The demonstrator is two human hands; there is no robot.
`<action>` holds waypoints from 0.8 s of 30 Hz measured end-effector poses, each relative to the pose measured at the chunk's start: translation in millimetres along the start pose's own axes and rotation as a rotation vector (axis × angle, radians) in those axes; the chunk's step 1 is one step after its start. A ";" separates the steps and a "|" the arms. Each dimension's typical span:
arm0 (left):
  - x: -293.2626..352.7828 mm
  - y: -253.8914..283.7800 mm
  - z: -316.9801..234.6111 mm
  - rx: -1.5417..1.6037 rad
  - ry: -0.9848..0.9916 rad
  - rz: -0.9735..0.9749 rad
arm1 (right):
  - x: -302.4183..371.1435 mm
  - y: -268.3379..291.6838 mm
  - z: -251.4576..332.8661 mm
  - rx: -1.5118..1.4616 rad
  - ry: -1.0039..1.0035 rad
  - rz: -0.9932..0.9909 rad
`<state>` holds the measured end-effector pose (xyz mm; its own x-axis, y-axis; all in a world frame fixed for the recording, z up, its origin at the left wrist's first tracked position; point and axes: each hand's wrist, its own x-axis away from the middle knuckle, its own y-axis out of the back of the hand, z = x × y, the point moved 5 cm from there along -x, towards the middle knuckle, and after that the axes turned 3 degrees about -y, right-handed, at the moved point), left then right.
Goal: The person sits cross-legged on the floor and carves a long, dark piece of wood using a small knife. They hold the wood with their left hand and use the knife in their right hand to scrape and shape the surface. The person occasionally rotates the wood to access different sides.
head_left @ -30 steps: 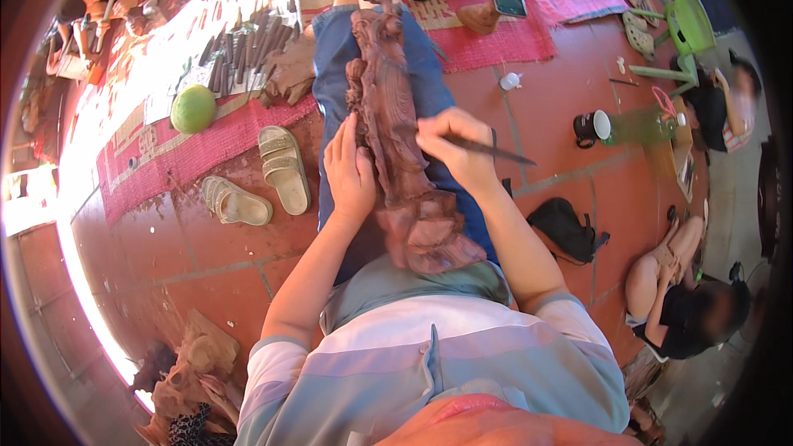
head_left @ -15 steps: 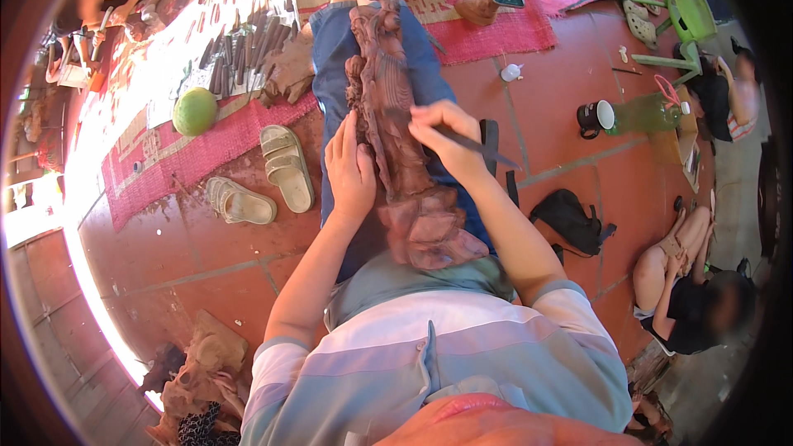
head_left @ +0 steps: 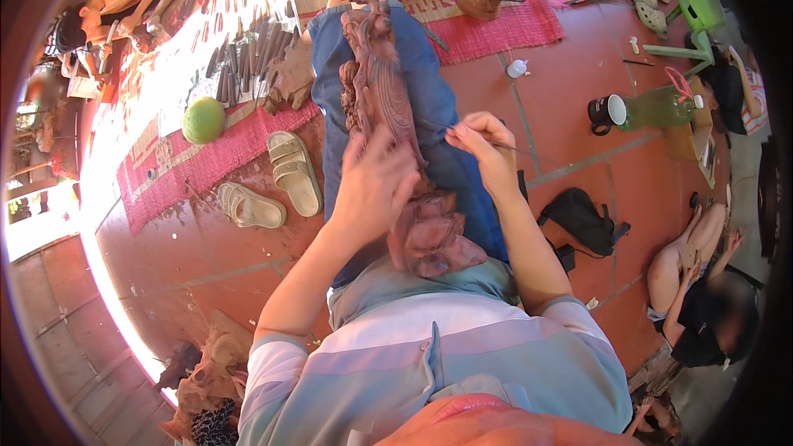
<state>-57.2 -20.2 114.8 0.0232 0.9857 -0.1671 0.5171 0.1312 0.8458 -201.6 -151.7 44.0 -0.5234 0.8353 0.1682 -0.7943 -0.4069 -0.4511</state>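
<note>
A tall, reddish-brown carved wooden figure [head_left: 387,74] lies lengthwise along my lap, on my blue trousers [head_left: 442,91], its blocky base near my belly and its spiky, branching top at the far end, by my knees. My left hand [head_left: 378,182] is over the lower part of the carving, just above the base, its fingers blurred and slightly apart, with nothing gripped in them; I cannot tell whether they touch the wood. My right hand [head_left: 483,144], to the right of the carving and apart from it, has thumb and fingertips pinched together on a thin, dark, slender tool [head_left: 515,148], which sticks out to the right past my knuckles.

To my left, a pair of beige two-strap sandals [head_left: 295,175] sits on the red tiled floor [head_left: 570,99]. Farther off there, a round green fruit [head_left: 203,120] rests by a pink patterned woven mat [head_left: 219,161], near a spread of dark slim hand tools [head_left: 248,58]. On my right are a soft black bag [head_left: 582,219] and, farther away, a black mug with a white inside [head_left: 607,111], beside a clear green bottle [head_left: 657,110].
</note>
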 end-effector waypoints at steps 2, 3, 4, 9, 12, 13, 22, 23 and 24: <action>17.8 -0.1 2.1 0.458 -0.053 0.158 | -25.0 -15.7 0.6 0.189 0.134 0.038; 27.4 4.1 9.5 0.591 0.007 0.050 | -39.4 -30.1 -0.7 0.239 0.186 0.058; 35.9 5.8 16.8 0.728 0.063 -0.058 | -49.9 -40.5 -1.2 0.295 0.240 0.071; 62.2 13.4 53.1 0.761 0.537 -0.472 | -49.4 -53.5 10.3 0.498 0.517 0.107; 67.7 5.5 65.4 0.689 0.614 -0.518 | -38.2 -37.3 4.3 0.494 0.379 0.147; 69.2 -2.0 69.3 0.769 0.697 -0.468 | -40.2 -38.7 9.1 0.504 0.355 0.142; 48.8 -27.2 51.8 0.405 0.534 -0.168 | -35.5 -39.9 -7.0 0.362 0.421 0.140; 47.6 -26.3 50.3 0.371 0.521 -0.180 | -42.2 -38.9 -8.8 0.365 0.386 0.145; 49.7 -28.1 47.3 0.345 0.509 -0.181 | -47.0 -39.6 -4.6 0.373 0.342 0.141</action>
<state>-30.2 20.1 58.7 -0.4561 0.8890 0.0412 0.7219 0.3425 0.6012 -144.1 -173.2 49.9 -0.5518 0.8107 -0.1956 -0.8121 -0.5757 -0.0953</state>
